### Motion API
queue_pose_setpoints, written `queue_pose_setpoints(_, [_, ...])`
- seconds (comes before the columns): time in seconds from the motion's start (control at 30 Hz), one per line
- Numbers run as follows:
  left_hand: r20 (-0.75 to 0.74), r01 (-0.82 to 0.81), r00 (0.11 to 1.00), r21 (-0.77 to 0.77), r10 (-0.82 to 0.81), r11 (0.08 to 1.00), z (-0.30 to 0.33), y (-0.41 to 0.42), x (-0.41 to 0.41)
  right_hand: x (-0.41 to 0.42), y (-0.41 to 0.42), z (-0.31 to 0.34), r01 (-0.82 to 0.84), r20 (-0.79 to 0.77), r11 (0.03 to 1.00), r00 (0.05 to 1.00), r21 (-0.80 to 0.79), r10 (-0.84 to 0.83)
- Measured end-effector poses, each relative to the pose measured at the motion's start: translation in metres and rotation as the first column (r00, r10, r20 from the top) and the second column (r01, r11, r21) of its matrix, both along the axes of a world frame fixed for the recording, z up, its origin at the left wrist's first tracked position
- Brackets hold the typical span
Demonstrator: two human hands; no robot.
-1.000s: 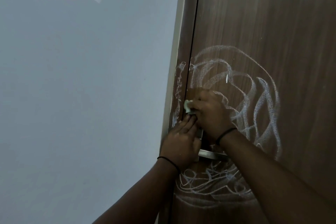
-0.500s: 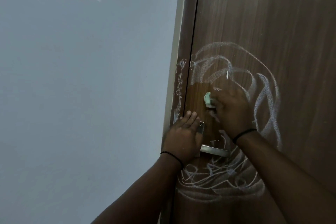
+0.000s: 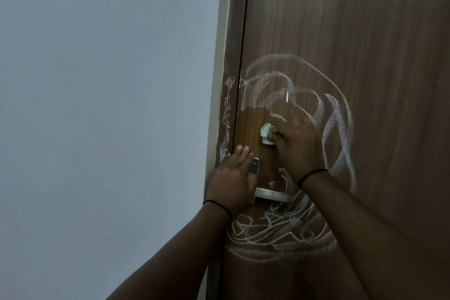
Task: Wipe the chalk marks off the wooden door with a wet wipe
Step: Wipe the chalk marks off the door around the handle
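Head view: right hand (image 3: 295, 146) has its fingers curled tight round a balled wipe (image 3: 266, 133), pushing it against the door (image 3: 365, 31) on a clean patch beside the chalk (image 3: 336, 124) loops. Left hand (image 3: 232, 180) lies flat, fingers straight, over what looks like the lock plate, handle (image 3: 274, 194) poking out beside it; scribbles run on below.

White chalk marks (image 3: 338, 124), brown wood-grain door (image 3: 365, 31)

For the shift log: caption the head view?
Right hand rubs wipe over chalk on door; left hand braces.
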State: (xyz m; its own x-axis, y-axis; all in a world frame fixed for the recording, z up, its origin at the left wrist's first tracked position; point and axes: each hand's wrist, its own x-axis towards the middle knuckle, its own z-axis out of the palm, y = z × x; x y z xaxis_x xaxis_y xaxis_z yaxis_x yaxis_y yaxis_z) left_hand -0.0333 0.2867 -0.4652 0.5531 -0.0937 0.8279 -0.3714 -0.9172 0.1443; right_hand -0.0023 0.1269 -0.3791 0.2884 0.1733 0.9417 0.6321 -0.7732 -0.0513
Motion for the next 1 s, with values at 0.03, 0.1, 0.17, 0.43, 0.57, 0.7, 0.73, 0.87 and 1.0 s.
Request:
queue_pose_setpoints(0.03, [0.009,-0.005,1.0,0.0,0.005,1.0,-0.001,0.0,0.0,-0.002,0.004,-0.002,-0.011,0.008,1.0,1.0,-0.029,0.012])
queue_pose_setpoints(0.1, [0.017,-0.011,1.0,0.002,0.011,1.0,0.0,-0.001,0.0,-0.004,0.0,-0.011,-0.029,0.006,0.993,1.0,-0.116,0.03])
queue_pose_setpoints(0.17, [0.007,-0.013,1.0,0.014,0.013,1.0,0.0,-0.001,0.0,-0.005,-0.014,-0.022,-0.025,0.015,0.98,0.999,-0.196,0.028])
queue_pose_setpoints(0.43, [-0.04,-0.074,0.996,0.129,0.08,0.989,0.006,-0.006,-0.001,-0.004,-0.011,0.023,0.03,0.068,0.998,0.997,-0.064,-0.025])
queue_pose_setpoints(0.57, [0.063,-0.072,0.996,0.142,0.064,0.987,0.006,-0.003,-0.005,-0.01,0.0,0.004,-0.009,-0.006,0.975,1.0,-0.222,0.008])
queue_pose_setpoints(0.7, [0.112,-0.022,0.994,0.168,0.003,0.986,0.019,-0.01,0.003,-0.011,-0.023,0.011,0.001,0.034,0.997,0.999,-0.079,0.001])
queue_pose_setpoints(0.73, [0.1,-0.015,0.995,0.167,-0.002,0.986,0.021,-0.012,0.006,-0.01,-0.024,0.02,-0.001,0.063,1.0,0.998,-0.025,0.002])
queue_pose_setpoints(0.87, [0.097,-0.019,0.995,0.135,0.006,0.991,0.015,-0.014,0.014,-0.008,0.003,0.046,-0.027,0.021,1.0,0.999,-0.009,0.027])
queue_pose_setpoints(1.0, [0.119,-0.009,0.993,0.121,-0.005,0.993,0.009,-0.01,0.015,-0.009,0.016,0.03,-0.034,0.057,0.987,0.997,-0.155,0.043])
